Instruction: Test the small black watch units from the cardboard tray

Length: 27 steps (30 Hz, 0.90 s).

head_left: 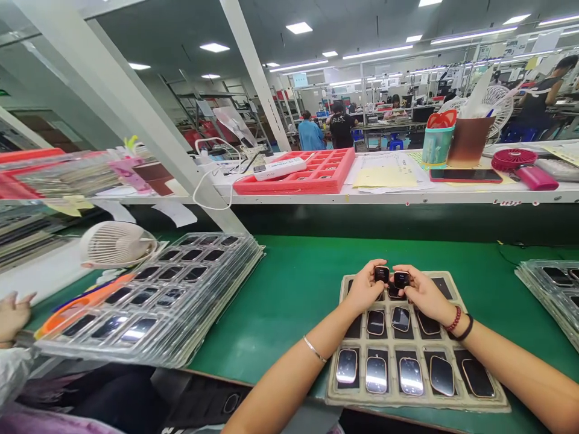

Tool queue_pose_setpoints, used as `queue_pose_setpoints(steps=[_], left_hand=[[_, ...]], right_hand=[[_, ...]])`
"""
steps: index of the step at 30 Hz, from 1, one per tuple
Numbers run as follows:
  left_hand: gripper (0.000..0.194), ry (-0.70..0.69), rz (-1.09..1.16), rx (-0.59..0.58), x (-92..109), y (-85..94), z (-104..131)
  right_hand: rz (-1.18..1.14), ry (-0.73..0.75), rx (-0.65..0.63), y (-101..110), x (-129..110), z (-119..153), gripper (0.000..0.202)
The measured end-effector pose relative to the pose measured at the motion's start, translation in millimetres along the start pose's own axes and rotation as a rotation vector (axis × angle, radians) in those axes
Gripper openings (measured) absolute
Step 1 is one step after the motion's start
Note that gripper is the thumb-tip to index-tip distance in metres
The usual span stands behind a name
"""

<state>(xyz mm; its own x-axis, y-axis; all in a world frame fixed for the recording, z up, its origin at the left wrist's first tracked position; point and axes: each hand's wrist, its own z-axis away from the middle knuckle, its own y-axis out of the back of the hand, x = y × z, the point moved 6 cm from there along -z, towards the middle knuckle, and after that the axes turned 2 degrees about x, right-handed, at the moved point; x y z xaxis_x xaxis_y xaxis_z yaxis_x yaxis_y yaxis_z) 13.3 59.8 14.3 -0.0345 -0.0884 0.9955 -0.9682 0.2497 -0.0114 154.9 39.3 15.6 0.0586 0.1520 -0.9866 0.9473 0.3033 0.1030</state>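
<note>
Above the far rows of a beige tray, my left hand grips a small square watch face with a dark screen. Beside it my right hand holds a similar watch face, close to the first but apart from it. Both are held upright between thumb and fingers. In the tray's compartments lie several dark, gold-rimmed watch faces, such as one in the near row. My hands and forearms hide parts of the tray's far row.
Stacked clear trays of watch faces stand left on the green table, with a white fan behind. More trays are at right. Another person's hand is at far left. A shelf carries a red tray.
</note>
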Motion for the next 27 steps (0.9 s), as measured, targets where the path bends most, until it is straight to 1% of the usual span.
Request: queue_pose_setpoints(steps=[6,10,13,16,19,22,24,27], left_hand=[[0.049,-0.021,-0.047,-0.004,3.5,0.8,0.9],[0.046,-0.025,-0.052,0.003,1.8,2.3,-0.6],[0.047,-0.020,-0.040,0.013,-1.0,3.0,-1.9],[0.050,-0.026,0.013,-0.002,-0.7,1.8,-1.7],[0.046,-0.026,0.041,-0.019,2.6,0.7,-0.3],[0.034,-0.026,0.009,-0.006,6.4,1.7,1.2],[0.029,-0.028,0.003,-0.010,7.9,1.5,1.7],[0.031,-0.033,0.027,-0.030,8.2,-0.1,1.9]], right_hand=[[-0.010,0.022,-0.001,-0.6,-3.9,-0.5,0.047],[-0.004,0.024,-0.004,-1.1,-5.0,-0.2,0.047],[0.002,0.013,-0.006,-1.2,-4.7,0.0,0.047],[-0.002,-0.003,0.008,-0.5,-4.3,0.0,0.046],[-0.005,-0.016,0.025,0.6,-6.1,0.8,0.041],[-0.005,-0.040,0.014,-0.3,-9.6,2.0,0.028],[-0.007,-0.056,-0.004,-1.7,-12.1,2.7,0.023],[-0.016,-0.044,-0.014,-2.8,-16.0,3.0,0.023]])
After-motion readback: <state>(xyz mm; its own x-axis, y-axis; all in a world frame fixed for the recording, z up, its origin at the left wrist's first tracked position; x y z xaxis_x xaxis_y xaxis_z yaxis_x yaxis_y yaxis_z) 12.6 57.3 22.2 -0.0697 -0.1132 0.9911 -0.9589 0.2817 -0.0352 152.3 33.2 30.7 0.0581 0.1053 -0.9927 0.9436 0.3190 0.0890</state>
